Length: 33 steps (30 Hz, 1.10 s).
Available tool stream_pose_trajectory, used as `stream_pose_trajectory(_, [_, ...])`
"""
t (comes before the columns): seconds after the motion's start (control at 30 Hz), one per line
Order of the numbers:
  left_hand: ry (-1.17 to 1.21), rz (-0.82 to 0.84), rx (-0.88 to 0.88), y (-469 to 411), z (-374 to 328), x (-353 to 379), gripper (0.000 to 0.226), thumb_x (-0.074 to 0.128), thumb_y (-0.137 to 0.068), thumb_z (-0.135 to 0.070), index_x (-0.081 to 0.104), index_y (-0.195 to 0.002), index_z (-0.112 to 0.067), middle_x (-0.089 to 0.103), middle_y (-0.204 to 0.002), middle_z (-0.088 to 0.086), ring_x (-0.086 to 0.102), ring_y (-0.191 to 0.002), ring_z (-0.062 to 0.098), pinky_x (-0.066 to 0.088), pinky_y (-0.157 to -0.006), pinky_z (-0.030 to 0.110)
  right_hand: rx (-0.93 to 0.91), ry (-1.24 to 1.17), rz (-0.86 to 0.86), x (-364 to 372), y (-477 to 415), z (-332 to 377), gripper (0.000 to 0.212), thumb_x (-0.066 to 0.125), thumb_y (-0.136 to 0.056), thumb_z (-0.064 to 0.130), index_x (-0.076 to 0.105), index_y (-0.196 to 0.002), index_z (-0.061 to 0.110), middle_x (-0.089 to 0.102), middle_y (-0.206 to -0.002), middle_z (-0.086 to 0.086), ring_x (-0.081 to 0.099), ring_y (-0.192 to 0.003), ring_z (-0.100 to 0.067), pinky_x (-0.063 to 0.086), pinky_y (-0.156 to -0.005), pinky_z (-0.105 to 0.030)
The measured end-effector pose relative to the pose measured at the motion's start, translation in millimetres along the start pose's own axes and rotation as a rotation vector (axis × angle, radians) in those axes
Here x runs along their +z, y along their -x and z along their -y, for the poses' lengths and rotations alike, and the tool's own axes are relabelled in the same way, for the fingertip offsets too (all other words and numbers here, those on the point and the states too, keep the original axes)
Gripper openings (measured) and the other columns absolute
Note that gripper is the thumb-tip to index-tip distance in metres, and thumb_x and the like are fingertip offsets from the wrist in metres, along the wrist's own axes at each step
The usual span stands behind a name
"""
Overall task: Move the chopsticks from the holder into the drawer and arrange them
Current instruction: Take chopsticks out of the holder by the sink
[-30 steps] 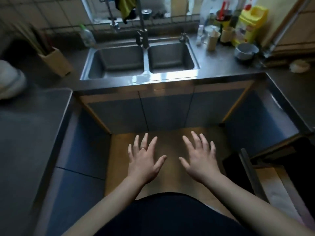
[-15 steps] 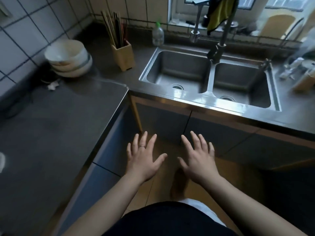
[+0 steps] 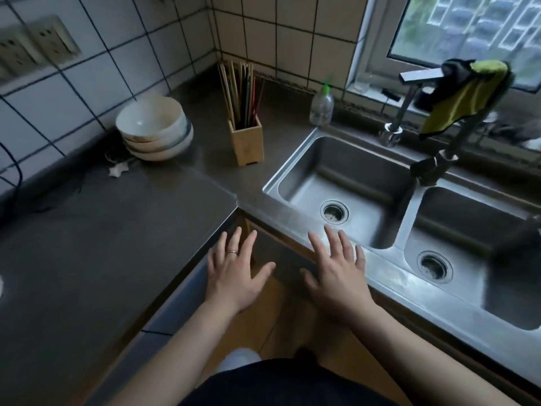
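Note:
Several chopsticks [image 3: 240,92], wooden, dark and red, stand upright in a square wooden holder [image 3: 246,142] on the dark counter near the tiled corner. My left hand [image 3: 234,271] hovers with fingers spread, palm down, over the counter's inner corner, a ring on one finger. My right hand [image 3: 336,271] is spread the same way above the sink's front rim. Both hands are empty and well short of the holder. No drawer is in view.
A stack of white bowls [image 3: 155,130] sits left of the holder. A double steel sink [image 3: 292,177] lies to the right, with a faucet [image 3: 433,165] carrying a yellow cloth [image 3: 468,95]. A small bottle [image 3: 321,108] stands behind the sink. The dark counter [image 3: 87,244] stretches left.
The view has swung left and up, from the cabinets and open drawer to the corner with the chopstick holder. Both hands stay spread and empty in front of me.

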<state>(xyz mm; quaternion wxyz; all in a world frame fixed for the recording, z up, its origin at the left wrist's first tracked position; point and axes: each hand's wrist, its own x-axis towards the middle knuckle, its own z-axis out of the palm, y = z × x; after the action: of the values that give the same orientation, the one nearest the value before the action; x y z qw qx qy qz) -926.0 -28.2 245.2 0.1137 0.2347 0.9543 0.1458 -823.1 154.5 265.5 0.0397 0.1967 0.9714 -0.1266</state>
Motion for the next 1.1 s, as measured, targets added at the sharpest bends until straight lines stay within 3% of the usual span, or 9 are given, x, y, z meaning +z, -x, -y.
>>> stream_pose_trajectory(0.3, [0.069,-0.084,-0.053,-90.0,5.1,-22.1,0.076,0.034,-0.09,-0.07,0.012,-0.154,-0.036,0.006,-0.165,-0.005,-0.006,-0.15,0.022,0.007,-0.118,0.055,-0.06,-0.02,-0.08,-22.0,-102.8,5.4,0.072,0.046,-0.088,0.054,0.016,-0.15,0.033,0.011,-0.161,-0.006,0.007,-0.148,-0.033,0.009,-0.116,-0.055])
stream_pose_trajectory(0.53, [0.217,-0.121,-0.027,-186.8,28.2,-45.3,0.085,0.03,-0.081,-0.074,0.02,-0.154,-0.032,0.017,-0.163,-0.001,0.002,-0.15,0.023,0.01,-0.119,0.05,-0.058,0.015,-0.074,-40.5,-191.4,24.1,0.073,0.04,-0.091,0.057,0.004,-0.15,0.034,-0.001,-0.162,-0.003,-0.002,-0.149,-0.029,0.004,-0.118,-0.052])
stream_pose_trajectory(0.67, [0.315,-0.138,-0.041,-241.8,42.1,-64.7,0.079,0.049,-0.091,-0.061,0.018,-0.155,-0.027,0.02,-0.162,0.002,0.008,-0.149,0.025,0.014,-0.12,0.046,-0.03,-0.015,-0.102,-49.5,-240.4,39.1,0.073,0.046,-0.09,0.054,0.012,-0.151,0.033,0.007,-0.161,-0.003,0.004,-0.149,-0.029,0.01,-0.119,-0.051])
stream_pose_trajectory(0.87, [0.574,-0.162,-0.066,-315.6,52.6,-95.2,0.079,0.061,-0.09,-0.049,0.02,-0.154,-0.026,0.032,-0.157,0.003,0.027,-0.144,0.025,0.029,-0.114,0.045,-0.018,-0.141,-0.119,-61.8,-305.7,60.6,0.076,0.05,-0.09,0.051,0.011,-0.152,0.032,0.012,-0.16,0.0,0.009,-0.148,-0.023,0.016,-0.117,-0.044])
stream_pose_trajectory(1.1, [0.767,-0.024,-0.172,-384.1,50.9,-132.1,0.081,0.063,-0.091,-0.045,0.018,-0.155,-0.023,0.032,-0.157,0.004,0.035,-0.141,0.026,0.034,-0.106,0.039,0.07,-0.479,-0.041,-76.5,-381.0,95.6,0.079,0.054,-0.093,0.041,0.008,-0.153,0.021,0.02,-0.159,-0.001,0.02,-0.146,-0.019,0.022,-0.118,-0.035])
